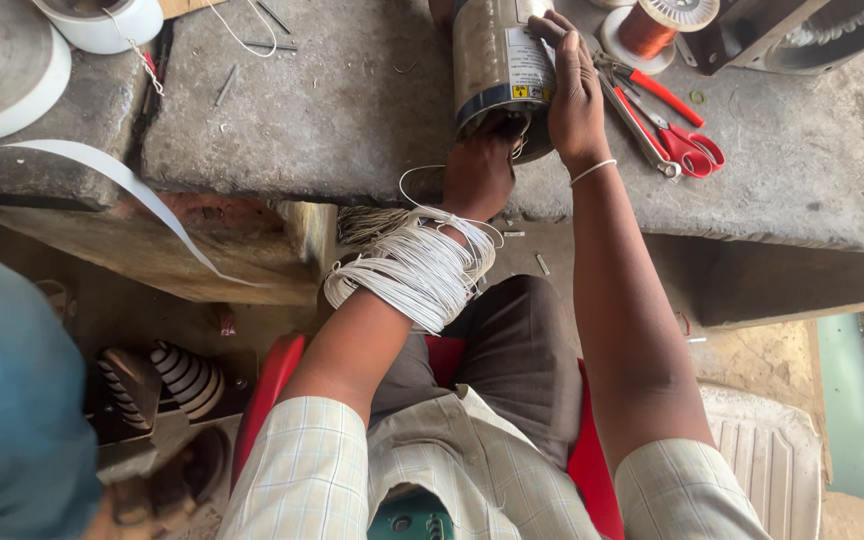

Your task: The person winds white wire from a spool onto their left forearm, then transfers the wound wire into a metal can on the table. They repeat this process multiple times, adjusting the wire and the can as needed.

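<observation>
A metal cylinder (492, 60), a motor housing with a label, lies on the grey stone bench (332, 110) with its open end toward me. My right hand (574, 95) rests flat on its right side and grips it. My left hand (479, 170) reaches into the open end, fingers hidden inside. A thick bundle of white wire loops (414, 270) hangs around my left wrist. What the left fingers hold inside the cylinder cannot be made out.
Red-handled scissors (687, 145) and pliers lie right of the cylinder. A copper wire spool (652, 25) stands behind them. White tape rolls (2, 60) sit at the far left, a strip hanging off the edge. Another person's blue sleeve (12, 400) is at lower left.
</observation>
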